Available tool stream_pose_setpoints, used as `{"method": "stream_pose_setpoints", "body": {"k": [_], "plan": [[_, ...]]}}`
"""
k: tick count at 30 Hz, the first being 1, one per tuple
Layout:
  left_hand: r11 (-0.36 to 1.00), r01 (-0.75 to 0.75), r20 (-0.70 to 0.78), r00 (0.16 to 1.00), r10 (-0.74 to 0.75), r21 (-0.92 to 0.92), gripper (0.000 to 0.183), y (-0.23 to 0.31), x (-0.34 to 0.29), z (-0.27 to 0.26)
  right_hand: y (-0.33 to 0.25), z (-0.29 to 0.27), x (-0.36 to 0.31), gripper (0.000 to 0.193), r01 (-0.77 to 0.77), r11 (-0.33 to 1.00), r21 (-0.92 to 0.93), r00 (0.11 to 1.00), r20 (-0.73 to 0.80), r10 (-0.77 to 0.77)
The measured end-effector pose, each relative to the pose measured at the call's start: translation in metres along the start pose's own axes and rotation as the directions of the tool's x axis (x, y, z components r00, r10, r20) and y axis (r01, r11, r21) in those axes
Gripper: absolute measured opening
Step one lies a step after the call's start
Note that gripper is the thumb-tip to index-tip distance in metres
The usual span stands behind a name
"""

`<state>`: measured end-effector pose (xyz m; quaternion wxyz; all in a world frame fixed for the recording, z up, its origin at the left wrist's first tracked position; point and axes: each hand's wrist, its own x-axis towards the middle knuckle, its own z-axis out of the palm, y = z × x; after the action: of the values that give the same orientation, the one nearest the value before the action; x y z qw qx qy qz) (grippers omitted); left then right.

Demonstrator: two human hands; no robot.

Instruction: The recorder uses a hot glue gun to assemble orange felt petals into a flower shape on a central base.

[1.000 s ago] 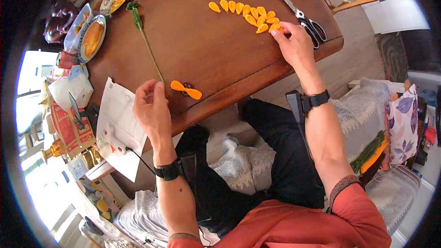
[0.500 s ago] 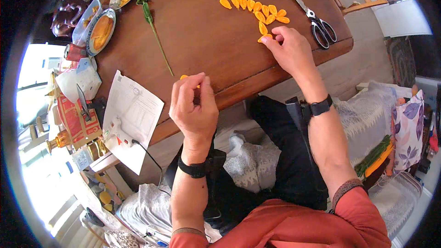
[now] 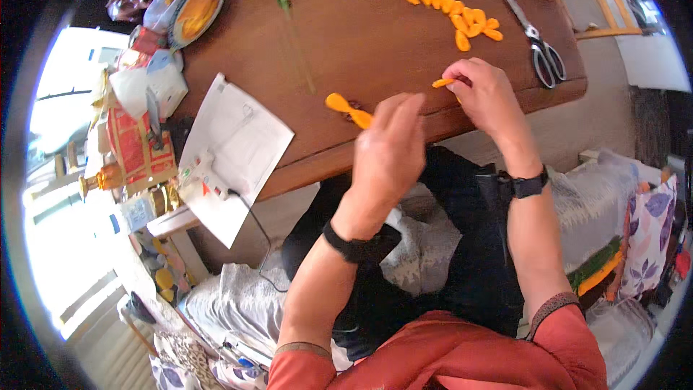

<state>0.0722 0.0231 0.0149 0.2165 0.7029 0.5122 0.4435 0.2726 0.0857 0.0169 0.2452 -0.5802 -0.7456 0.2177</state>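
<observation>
Right hand pinching a small orange petal at center frame; left hand apparently gripping a joined orange pair, fingers curled.

Left hand raised, fingers together (wrist banded); right hand curled, fingertips pinched.

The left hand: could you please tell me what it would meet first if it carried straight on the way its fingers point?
Probably the joined orange petal piece just ahead of the left hand, though its height above the brown wooden table is unclear.
</observation>
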Motion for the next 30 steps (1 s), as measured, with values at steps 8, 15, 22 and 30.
{"method": "stream_pose_setpoints", "body": {"k": [8, 15, 22, 30], "plan": [[0.994, 0.080, 0.073, 0.994, -0.085, 0.076, 0.027, 0.007, -0.012, 0.008, -0.050, -0.010, -0.022, 0.018, 0.051, 0.983, 0.176, 0.977, 0.197, -0.086], [0.953, 0.190, -0.030, 0.979, -0.203, -0.237, 0.023, 0.007, -0.027, 0.001, -0.044, 0.010, -0.026, 0.025, -0.291, 0.680, 0.672, 0.956, 0.239, 0.173], [0.419, 0.673, 0.271, 0.674, -0.688, -0.609, 0.016, 0.012, -0.022, -0.031, -0.082, 0.030, -0.029, 0.023, -0.246, 0.636, 0.731, 0.969, 0.184, 0.163], [0.245, 0.691, 0.351, 0.600, -0.719, -0.680, 0.017, 0.005, -0.044, -0.054, -0.081, 0.032, -0.017, 0.018, -0.392, 0.658, 0.643, 0.872, 0.488, 0.042]]}}
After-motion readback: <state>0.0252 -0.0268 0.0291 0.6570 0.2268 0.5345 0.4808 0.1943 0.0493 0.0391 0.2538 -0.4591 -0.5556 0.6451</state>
